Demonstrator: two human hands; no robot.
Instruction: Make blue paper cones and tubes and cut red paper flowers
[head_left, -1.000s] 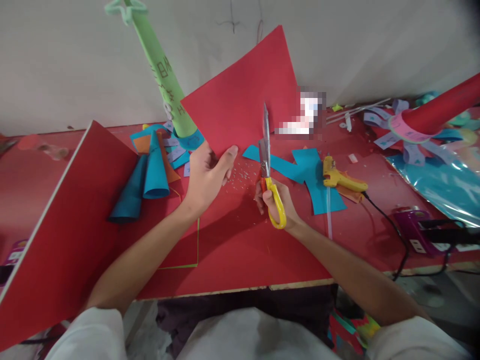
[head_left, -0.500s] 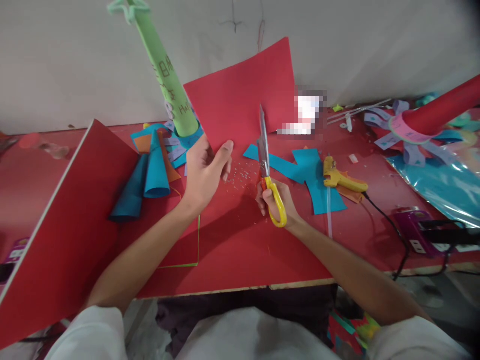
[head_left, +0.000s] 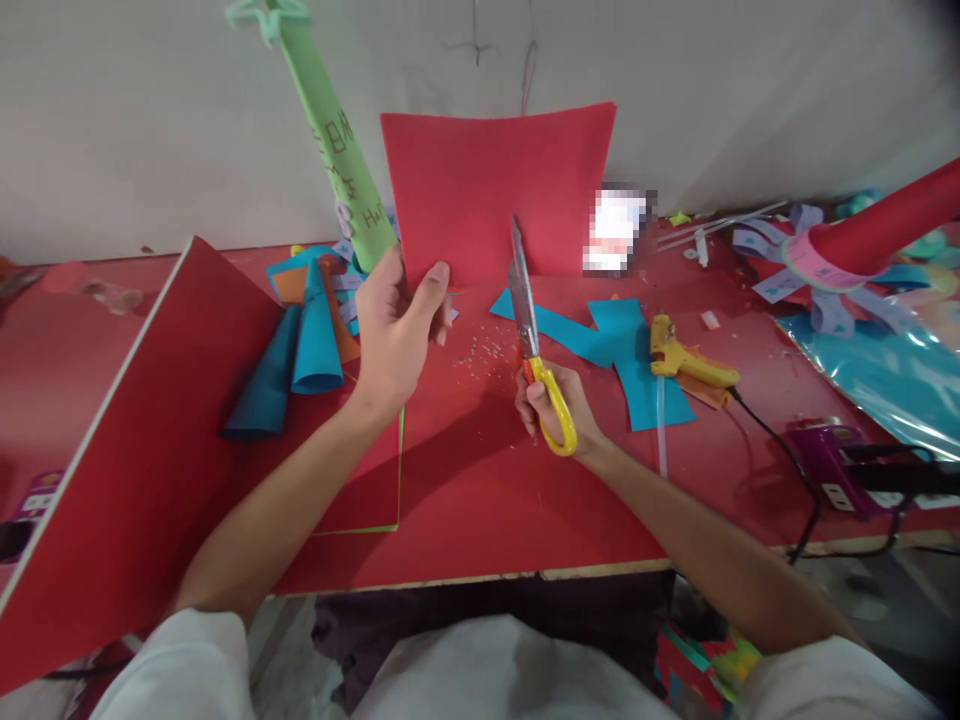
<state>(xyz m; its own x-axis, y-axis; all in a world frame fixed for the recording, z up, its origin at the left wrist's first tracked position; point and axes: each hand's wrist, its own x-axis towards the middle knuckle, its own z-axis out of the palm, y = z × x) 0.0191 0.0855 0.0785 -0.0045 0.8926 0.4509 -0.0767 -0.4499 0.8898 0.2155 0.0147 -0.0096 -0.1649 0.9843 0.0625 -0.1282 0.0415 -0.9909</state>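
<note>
A sheet of red paper point(head_left: 457, 190) stands raised over the table, its lower left corner pinched between the thumb and fingers of my left hand point(head_left: 397, 325). My right hand point(head_left: 562, 400) is wrapped round the yellow and red handles of a pair of scissors point(head_left: 527, 310). Their blades point up and overlap the sheet's lower part in view; whether they touch it I cannot tell. Behind my left hand leans a green paper tube point(head_left: 337, 160) with writing on it. Two blue paper cones point(head_left: 316, 345) lie left of that hand.
Right of the scissors are blue paper cut-outs point(head_left: 637, 370) and a yellow glue gun point(head_left: 686, 360) with a black cord. A large red board point(head_left: 142, 440) stands tilted at the left. A purple power strip point(head_left: 832, 465) and a red tube point(head_left: 892, 225) are at the right.
The red sheet has turned to a more level pose, its right side lower and its left top corner higher. My left hand has shifted slightly left. The scissors stay nearly in place.
</note>
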